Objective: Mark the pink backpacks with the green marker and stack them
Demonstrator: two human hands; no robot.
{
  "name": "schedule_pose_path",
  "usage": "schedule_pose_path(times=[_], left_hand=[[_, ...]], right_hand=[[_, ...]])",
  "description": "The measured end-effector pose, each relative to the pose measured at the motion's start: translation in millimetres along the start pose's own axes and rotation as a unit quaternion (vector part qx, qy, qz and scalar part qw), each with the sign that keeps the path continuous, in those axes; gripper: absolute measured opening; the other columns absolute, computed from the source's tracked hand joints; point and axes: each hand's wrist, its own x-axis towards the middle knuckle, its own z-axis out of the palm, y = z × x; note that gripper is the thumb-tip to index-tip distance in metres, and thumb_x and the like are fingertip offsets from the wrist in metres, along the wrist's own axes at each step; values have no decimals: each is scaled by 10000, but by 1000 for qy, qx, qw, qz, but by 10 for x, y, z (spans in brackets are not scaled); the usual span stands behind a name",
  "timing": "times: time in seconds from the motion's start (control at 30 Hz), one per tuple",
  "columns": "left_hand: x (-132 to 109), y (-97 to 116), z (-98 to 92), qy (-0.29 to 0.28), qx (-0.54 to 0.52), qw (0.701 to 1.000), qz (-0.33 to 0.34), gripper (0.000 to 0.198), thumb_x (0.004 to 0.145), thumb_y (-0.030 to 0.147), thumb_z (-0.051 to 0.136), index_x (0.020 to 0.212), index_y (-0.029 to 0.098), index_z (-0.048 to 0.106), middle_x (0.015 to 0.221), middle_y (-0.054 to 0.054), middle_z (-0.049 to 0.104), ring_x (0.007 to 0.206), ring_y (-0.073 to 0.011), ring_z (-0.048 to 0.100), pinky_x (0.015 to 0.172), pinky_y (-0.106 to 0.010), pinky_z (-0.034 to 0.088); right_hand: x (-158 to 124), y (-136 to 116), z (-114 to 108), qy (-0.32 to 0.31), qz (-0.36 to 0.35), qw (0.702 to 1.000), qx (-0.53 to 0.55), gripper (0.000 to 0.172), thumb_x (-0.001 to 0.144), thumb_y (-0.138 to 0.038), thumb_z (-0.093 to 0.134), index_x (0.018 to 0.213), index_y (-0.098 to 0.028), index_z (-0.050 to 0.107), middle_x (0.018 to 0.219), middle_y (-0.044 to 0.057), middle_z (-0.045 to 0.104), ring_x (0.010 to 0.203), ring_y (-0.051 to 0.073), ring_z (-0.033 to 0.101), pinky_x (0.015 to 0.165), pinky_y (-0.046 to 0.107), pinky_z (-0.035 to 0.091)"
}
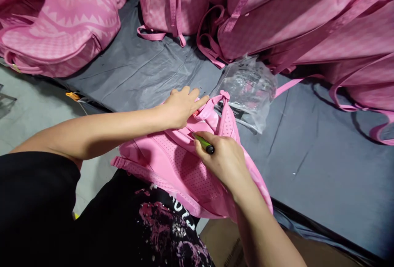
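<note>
A pink backpack [191, 164] lies at the table's edge against my body, its dotted padded back and straps facing up. My left hand [184, 105] rests on the bag's upper part with fingers spread, beside the pink top loop. In my right hand [223, 156] is a slim green tool with a black end [205, 143], gripped between thumb and fingers. Its tip points toward the bag's upper back panel, close to my left hand; I cannot tell whether it touches. A small red bit shows under my left fingers.
A clear plastic bag [246, 88] with things inside lies just beyond the backpack. More pink backpacks [76, 25] are piled along the far side, with loose straps [353, 94] trailing at right. Grey sheeting [308, 168] covers the table. A cardboard box [221, 242] stands below the edge.
</note>
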Motion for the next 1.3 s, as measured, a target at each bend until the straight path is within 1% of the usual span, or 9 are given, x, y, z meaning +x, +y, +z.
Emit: schedule_pose_path(times=[0.17,0.23,0.33,0.47,0.63,0.87,1.0,1.13,1.3], left_hand=[[-60,-153,-188,-139,-18,990,29,1290,680,356,836,1604,319,-64,1687,-149,-37,1387,-424,332,991,-510,489],[-136,-189,-160,-140,-9,990,5,1335,662,310,840,1583,372,-125,1678,-107,-180,1428,-433,270,978,-497,499],[-286,-202,-31,-90,9,995,-42,1375,664,290,849,1552,410,-193,1658,-90,-257,1442,-448,221,934,-507,526],[-413,-203,90,-69,23,992,-102,1351,696,268,842,1550,414,-195,1660,-131,-228,1362,-447,339,894,-527,546],[-394,-289,32,-102,12,994,-44,1204,774,221,750,1590,331,-129,1677,-181,-36,1360,-417,387,989,-485,498],[-429,-494,76,-71,-74,994,-24,1192,760,167,727,1582,377,-110,1679,-165,-86,1458,-412,313,1096,-463,396],[-448,-614,164,-53,-140,988,-43,1255,729,193,760,1569,376,-153,1666,-201,-123,1486,-411,289,1073,-424,422],[-394,-683,163,-80,-156,984,-10,1261,743,203,739,1562,332,-211,1666,-212,28,1470,-355,349,1092,-398,414],[-298,-692,132,-137,-126,982,-28,1328,712,164,741,1527,358,-290,1661,-232,-23,1293,-346,552,960,-376,503]], right_hand=[[-23,-19,157,33,1,984,174,309,901,-330,549,1098,-199,747,938,67,789,754,207,724,682,301,509],[-28,-93,246,73,-6,983,166,276,899,-306,550,1037,-182,755,883,76,782,745,213,717,716,315,506],[-27,-239,328,94,-43,984,144,224,893,-259,561,949,-174,760,805,78,770,737,226,716,792,348,497],[-13,-334,354,81,-71,987,120,184,878,-234,582,881,-180,757,782,85,768,745,254,723,826,378,484],[-2,-259,414,109,-84,980,147,195,898,-232,587,959,-156,756,838,96,774,786,257,728,858,372,480],[-16,-215,389,102,-77,976,176,202,911,-206,596,999,-170,774,876,83,784,780,246,721,846,368,477],[-54,-211,277,63,-110,972,200,213,904,-218,615,1045,-191,773,912,53,791,794,230,713,863,372,453],[4,-258,253,26,-115,977,178,210,904,-235,625,1048,-220,778,896,40,793,798,225,706,885,379,420],[161,-338,439,58,-78,988,122,256,927,-278,626,1143,-238,756,847,58,784,779,240,704,844,389,394]])
